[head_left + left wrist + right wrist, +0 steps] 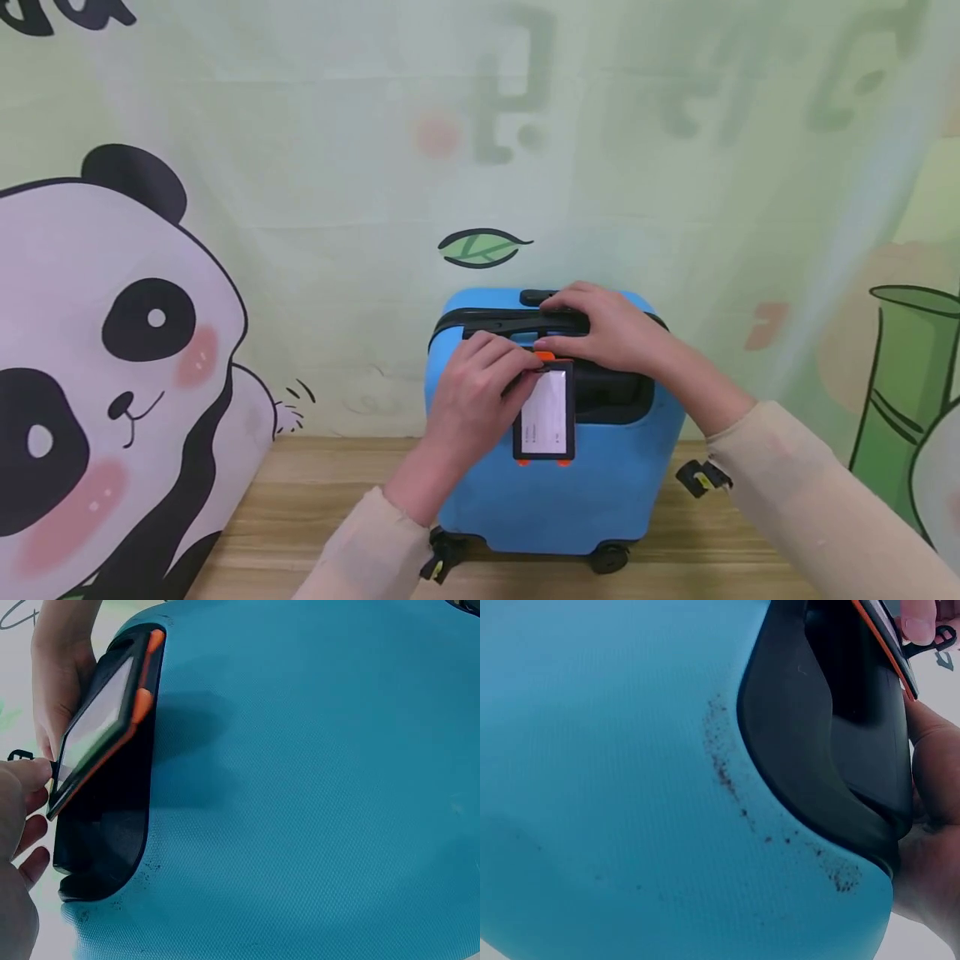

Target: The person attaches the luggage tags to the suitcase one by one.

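Note:
A blue suitcase (555,492) stands upright, with a black handle recess (105,840) near its top. A black-edged tag with orange corners and a white card (545,412) hangs over its front. The left hand (480,392) pinches a black strap (54,769) at the tag's top end between thumb and fingers. The right hand (607,329) lies on the black top handle, fingers bent over it and thumb near the strap. In the right wrist view the right hand (937,795) is behind the recess; its fingertips are hidden there.
The suitcase stands on a wood-patterned surface (337,500). Behind it hangs a pale green backdrop (337,167) with a printed panda at the left and bamboo at the right. Black wheels (609,557) show under the case. Dark specks mark the blue shell near the recess.

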{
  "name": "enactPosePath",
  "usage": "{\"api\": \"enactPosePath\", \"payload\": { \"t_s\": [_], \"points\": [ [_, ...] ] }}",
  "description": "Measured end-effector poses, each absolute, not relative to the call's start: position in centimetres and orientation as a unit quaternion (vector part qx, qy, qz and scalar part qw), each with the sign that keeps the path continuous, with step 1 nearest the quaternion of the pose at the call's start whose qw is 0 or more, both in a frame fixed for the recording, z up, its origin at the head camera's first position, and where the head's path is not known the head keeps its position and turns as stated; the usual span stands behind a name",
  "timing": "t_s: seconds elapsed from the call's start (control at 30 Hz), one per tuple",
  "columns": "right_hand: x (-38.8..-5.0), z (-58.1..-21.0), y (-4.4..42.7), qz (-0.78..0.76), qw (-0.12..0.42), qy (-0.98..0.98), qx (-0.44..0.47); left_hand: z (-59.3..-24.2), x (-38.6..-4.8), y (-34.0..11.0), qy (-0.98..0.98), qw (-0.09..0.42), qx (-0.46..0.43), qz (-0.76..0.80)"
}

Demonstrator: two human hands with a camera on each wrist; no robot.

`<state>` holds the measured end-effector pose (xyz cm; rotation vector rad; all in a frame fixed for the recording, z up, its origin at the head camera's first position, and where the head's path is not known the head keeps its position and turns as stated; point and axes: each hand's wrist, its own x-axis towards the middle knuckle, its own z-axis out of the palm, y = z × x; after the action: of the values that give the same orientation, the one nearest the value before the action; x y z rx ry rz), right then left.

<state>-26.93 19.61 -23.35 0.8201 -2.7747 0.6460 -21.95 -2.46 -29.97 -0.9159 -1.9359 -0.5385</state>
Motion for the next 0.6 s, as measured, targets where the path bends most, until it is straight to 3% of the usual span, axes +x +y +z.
{"api": "enactPosePath", "payload": {
  "t_s": [0.6],
  "points": [
    [-27.32, -23.39, 19.68, 0.215, 0.092, -0.933, 0.274, -30.13, -21.82, -2.33, -0.784, 0.449, -0.348, -0.252]
  ]
}}
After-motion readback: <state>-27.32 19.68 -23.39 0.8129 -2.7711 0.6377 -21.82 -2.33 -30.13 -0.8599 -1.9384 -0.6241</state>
